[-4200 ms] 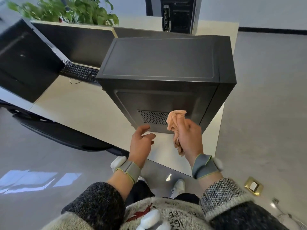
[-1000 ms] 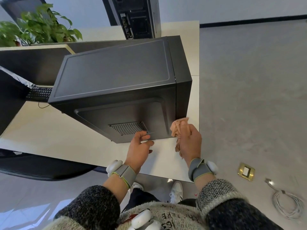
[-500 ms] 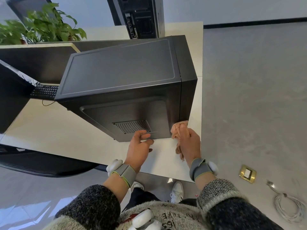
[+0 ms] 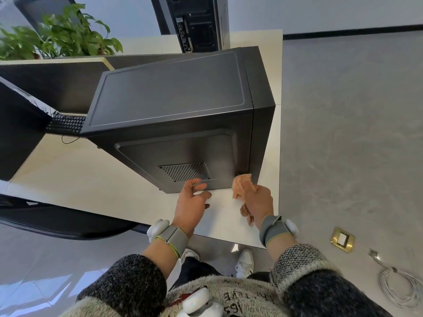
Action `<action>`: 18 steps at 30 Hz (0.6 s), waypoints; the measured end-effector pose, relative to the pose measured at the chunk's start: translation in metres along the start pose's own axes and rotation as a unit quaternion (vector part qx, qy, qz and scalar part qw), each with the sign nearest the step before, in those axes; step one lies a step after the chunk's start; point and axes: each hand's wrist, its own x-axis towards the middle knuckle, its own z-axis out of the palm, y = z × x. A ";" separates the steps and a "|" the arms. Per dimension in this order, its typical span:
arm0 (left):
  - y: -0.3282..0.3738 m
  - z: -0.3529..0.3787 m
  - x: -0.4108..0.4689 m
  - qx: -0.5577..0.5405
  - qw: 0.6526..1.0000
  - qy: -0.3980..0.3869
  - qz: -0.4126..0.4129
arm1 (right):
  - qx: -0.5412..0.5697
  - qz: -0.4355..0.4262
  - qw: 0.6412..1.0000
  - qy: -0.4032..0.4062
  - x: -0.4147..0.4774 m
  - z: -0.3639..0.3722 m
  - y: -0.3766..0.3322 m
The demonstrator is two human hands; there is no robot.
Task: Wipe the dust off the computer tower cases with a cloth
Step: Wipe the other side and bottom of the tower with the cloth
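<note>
Black tower case (image 4: 174, 106) upright; crumpled peach cloth (image 4: 243, 184) touching it.

2 hands, both wrists banded. Left hand (image 4: 191, 203): fingers loosely curled, at tower case (image 4: 174, 106) base. Right hand (image 4: 259, 202): grips cloth (image 4: 242, 184) against case's near corner.

A cream desk (image 4: 80, 179) carries a black tower (image 4: 169, 94) standing near its right front corner. A second tower (image 4: 199, 24) stands at the far edge, behind the first. A keyboard (image 4: 66, 124) lies to the left, beside a monitor (image 4: 16, 133).
</note>
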 end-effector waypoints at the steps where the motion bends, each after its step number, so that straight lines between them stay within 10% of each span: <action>1: -0.001 -0.001 -0.001 -0.003 1.000 0.002 0.001 | 0.006 0.001 1.000 -0.001 -0.002 -0.002 -0.001; 7: -0.003 -0.007 -0.002 -0.001 1.000 0.006 -0.005 | 0.059 -0.171 0.981 0.065 -0.010 0.000 -0.024; 13: -0.001 -0.009 -0.003 0.009 1.000 0.007 0.000 | 0.015 -0.001 1.000 -0.027 0.002 0.005 0.004; 18: -0.003 -0.013 -0.004 0.010 1.000 0.010 -0.005 | 0.098 -0.151 0.984 0.006 -0.018 0.000 -0.026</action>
